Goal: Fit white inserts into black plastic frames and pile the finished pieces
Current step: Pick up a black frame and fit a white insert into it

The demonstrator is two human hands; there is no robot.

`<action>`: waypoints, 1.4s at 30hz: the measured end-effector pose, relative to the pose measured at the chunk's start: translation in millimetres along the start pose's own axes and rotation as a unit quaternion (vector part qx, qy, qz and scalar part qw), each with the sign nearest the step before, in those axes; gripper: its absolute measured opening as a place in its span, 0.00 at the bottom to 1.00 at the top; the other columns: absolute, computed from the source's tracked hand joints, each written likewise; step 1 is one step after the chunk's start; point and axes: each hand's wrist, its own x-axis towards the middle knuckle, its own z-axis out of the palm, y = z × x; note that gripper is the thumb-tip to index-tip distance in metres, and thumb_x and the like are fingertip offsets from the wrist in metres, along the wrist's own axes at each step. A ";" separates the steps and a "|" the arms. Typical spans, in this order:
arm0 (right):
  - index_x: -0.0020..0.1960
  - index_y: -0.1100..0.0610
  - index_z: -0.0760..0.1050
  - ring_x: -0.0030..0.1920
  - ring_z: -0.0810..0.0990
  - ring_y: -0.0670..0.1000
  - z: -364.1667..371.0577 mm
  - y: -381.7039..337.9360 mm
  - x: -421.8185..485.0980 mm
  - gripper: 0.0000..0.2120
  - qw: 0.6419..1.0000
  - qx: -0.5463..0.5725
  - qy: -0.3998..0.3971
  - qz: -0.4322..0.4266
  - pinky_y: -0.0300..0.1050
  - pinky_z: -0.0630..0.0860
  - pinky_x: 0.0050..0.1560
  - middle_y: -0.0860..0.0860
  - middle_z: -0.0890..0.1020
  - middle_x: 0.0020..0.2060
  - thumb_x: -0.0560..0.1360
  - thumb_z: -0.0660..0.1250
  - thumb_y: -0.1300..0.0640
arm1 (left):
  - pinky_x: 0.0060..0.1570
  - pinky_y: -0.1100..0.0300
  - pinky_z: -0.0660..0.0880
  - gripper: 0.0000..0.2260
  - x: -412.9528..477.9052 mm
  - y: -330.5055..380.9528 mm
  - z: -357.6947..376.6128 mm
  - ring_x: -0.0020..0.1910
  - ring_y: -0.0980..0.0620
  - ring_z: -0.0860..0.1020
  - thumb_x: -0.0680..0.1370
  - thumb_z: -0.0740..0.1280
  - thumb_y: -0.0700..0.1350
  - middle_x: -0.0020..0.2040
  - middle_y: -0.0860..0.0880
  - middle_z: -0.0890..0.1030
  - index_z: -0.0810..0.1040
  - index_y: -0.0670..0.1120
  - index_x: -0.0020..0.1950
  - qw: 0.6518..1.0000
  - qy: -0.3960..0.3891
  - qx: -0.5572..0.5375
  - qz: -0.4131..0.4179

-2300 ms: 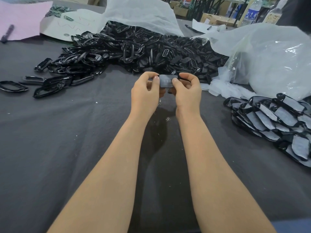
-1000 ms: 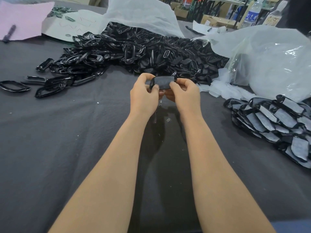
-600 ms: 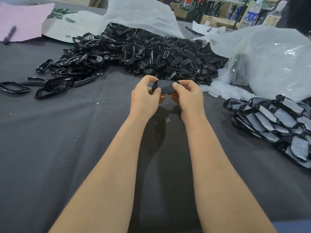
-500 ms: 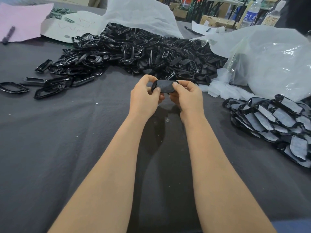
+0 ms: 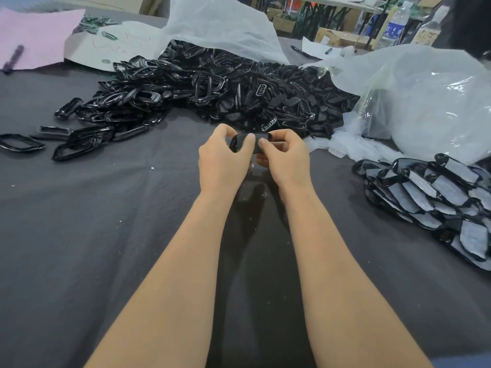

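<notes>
Pressure looks to be the point of this step. The left hand (image 5: 223,159) and the right hand (image 5: 287,160) are drawn close together just above the dark grey cloth-covered table (image 5: 106,235). Each pinches one end of a single glossy black oval plastic frame (image 5: 237,142), with the thumbs lying on its near face and the other fingers curled behind it. To do this well, I would seat one edge of the white insert first. Then walk both thumbs round the rim in small presses, with the fingers behind as a backing so the thin frame neither bows nor twists. A glance at the rim for a lifted corner should come before the piece goes to the overlapping pile of black-rimmed, pale-faced finished pieces (image 5: 425,192), which lies well apart on the right. The insert itself cannot be made out, because the thumbs and the frame's dark face cover it, so whether it is partly or fully home is unclear. The fingers behind the frame are hidden too. The finished pile runs off the right edge of the view. The big heap of loose black plastic parts (image 5: 212,86) beyond the hands is too tangled to sort by kind. The crumpled translucent plastic bag (image 5: 425,102) shows nothing readable inside.
</notes>
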 end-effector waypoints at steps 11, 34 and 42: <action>0.46 0.55 0.76 0.42 0.79 0.49 6.5 0.3 -4.0 0.05 0.997 -0.064 0.021 -0.024 0.45 0.77 0.46 0.50 0.81 0.41 0.74 0.70 0.54 | 0.50 0.48 0.79 0.08 0.3 0.7 0.6 0.45 0.46 0.82 0.78 0.67 0.48 0.45 0.45 0.82 0.74 0.43 0.49 1.000 0.017 0.007 -0.014; 0.42 0.48 0.72 0.46 0.83 0.55 -0.7 2.5 1.9 0.09 0.996 -0.088 -0.017 -0.004 0.56 0.79 0.55 0.54 0.83 0.44 0.74 0.68 0.61 | 0.49 0.50 0.81 0.08 3.3 -3.1 -1.6 0.44 0.48 0.84 0.80 0.65 0.43 0.46 0.44 0.83 0.73 0.52 0.42 0.994 -0.013 -0.082 -0.068; 0.43 0.51 0.72 0.33 0.80 0.46 -4.2 2.7 2.9 0.09 0.999 -0.028 -0.005 0.025 0.45 0.81 0.43 0.51 0.81 0.36 0.74 0.69 0.63 | 0.30 0.76 0.72 0.07 0.8 -3.5 -1.0 0.29 0.64 0.78 0.79 0.66 0.41 0.36 0.52 0.81 0.72 0.52 0.52 0.998 -0.043 -0.040 -0.020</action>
